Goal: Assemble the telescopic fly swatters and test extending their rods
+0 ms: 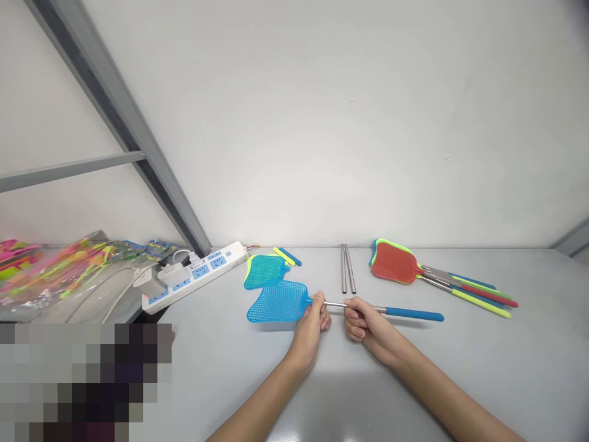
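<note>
A blue fly swatter [280,301] with a perforated head, a metal rod and a blue grip is held level just above the grey table. My left hand [313,316] is closed round the neck, where the head meets the rod. Farther right along the rod, my right hand [361,319] is closed too, with the blue grip sticking out beyond it. Behind the blue head lies a teal swatter head [264,271], overlapping a yellow one. Two metal rods [343,270] lie side by side beyond my hands.
At right lies a pile of assembled swatters with a red head [394,264] on top. Loose yellow and blue grips [289,256] rest near the wall. A white power strip [196,276] with plugs and bagged colourful items [69,270] occupy the left. A metal frame post [124,123] rises there.
</note>
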Action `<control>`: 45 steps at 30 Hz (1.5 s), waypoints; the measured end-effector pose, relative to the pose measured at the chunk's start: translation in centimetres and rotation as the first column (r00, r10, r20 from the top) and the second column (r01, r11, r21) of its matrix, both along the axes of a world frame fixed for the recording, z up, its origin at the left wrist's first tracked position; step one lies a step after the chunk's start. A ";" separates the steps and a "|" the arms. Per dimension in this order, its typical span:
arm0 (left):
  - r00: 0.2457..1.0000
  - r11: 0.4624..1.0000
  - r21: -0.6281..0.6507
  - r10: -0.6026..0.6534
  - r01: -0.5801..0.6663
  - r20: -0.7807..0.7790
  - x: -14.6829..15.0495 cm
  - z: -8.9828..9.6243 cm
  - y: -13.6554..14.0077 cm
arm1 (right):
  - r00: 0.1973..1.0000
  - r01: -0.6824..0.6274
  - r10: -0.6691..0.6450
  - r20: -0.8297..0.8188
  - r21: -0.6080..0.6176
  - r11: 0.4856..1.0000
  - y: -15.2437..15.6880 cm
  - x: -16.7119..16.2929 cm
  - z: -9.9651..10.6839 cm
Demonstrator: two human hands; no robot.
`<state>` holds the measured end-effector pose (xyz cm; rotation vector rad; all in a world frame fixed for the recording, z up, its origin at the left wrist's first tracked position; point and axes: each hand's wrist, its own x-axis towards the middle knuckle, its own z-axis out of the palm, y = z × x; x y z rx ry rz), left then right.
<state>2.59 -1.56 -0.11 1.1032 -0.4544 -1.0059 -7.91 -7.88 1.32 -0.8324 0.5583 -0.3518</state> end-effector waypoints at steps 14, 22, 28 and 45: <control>0.998 1.000 -0.013 -0.019 0.019 0.053 0.4 -0.6 -0.3 | 0.999 0.003 -0.004 0.040 0.018 1.000 -0.2 -0.1 -0.5; 0.998 1.000 -0.009 -0.023 0.024 0.065 0.4 -0.7 -0.4 | 0.996 -0.031 0.029 0.082 0.023 0.999 -0.5 -0.2 -1.0; 0.996 1.000 0.011 -0.030 0.029 0.081 0.4 -0.7 -0.4 | 0.994 -0.053 0.049 0.097 0.044 0.998 -0.7 -0.2 -1.3; 0.992 0.998 0.011 -0.062 0.061 0.114 0.4 -0.7 -0.4 | 0.992 -0.088 0.083 0.099 0.047 0.995 -0.5 -0.5 -0.6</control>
